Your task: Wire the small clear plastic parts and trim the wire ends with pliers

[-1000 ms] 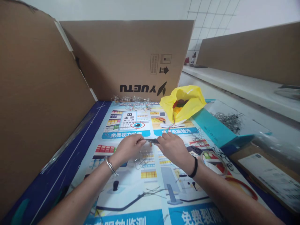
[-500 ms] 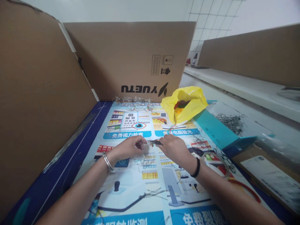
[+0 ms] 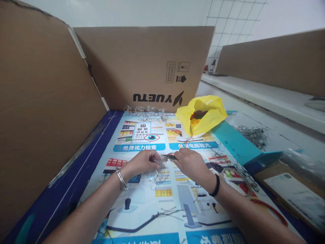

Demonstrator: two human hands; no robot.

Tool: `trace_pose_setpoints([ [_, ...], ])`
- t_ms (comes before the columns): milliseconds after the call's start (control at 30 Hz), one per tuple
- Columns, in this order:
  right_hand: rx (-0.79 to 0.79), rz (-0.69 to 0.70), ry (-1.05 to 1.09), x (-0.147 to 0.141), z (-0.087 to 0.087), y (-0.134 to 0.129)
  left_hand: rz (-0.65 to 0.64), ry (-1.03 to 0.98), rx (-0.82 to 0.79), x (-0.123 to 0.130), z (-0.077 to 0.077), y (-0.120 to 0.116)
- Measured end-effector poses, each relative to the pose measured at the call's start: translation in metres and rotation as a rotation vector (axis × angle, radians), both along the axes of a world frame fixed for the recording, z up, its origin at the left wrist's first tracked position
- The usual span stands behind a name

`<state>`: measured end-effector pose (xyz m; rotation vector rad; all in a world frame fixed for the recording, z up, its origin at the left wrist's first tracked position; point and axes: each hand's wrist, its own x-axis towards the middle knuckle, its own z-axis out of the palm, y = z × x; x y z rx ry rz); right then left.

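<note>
On the printed sheet (image 3: 166, 203) over the worktop (image 3: 101, 139), could drag the yellow bag (image 3: 212, 118) by tugging on coloured strands (image 3: 188, 138) trailing from its mouth towards the right hand (image 3: 191, 166). Could snag the thin wire clump (image 3: 156, 176) on the curled left hand (image 3: 143, 161), or knot it worse, given its loose loops. Could nick left fingertips too: aimed at them, very near, with the dark pointed tool (image 3: 170, 157). Likeliest cause, a slip. Could miss fine ends against the busy print, for lack of contrast.

As for looks, beyond the right hand: bag crinkled, thin-walled, open-mouthed, with red and orange stuff inside. Just below the left hand: wire clump pale, fine, loosely looped, partly lost in the pattern. Between the hands, gripped firmly by the right: tool slim, dark, tapering to a point. Cannot tell exact type. Left: fingers curled inward, cannot tell if pinching wire or nothing.
</note>
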<state>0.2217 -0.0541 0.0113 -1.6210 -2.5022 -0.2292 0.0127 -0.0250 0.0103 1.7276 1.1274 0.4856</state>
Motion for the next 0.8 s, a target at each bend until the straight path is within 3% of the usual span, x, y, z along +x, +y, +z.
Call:
trace_pose_setpoints([
  [400,-0.052,-0.027,0.015,-0.001,0.003,-0.002,0.052,-0.068,-0.038,0.002,-0.006,0.000],
  [600,-0.078,-0.012,0.056,-0.001,0.002,-0.003,0.147,-0.184,-0.158,-0.003,-0.016,0.006],
  [800,-0.137,-0.004,0.076,-0.001,0.002,-0.002,0.224,-0.213,-0.199,-0.004,-0.013,0.008],
])
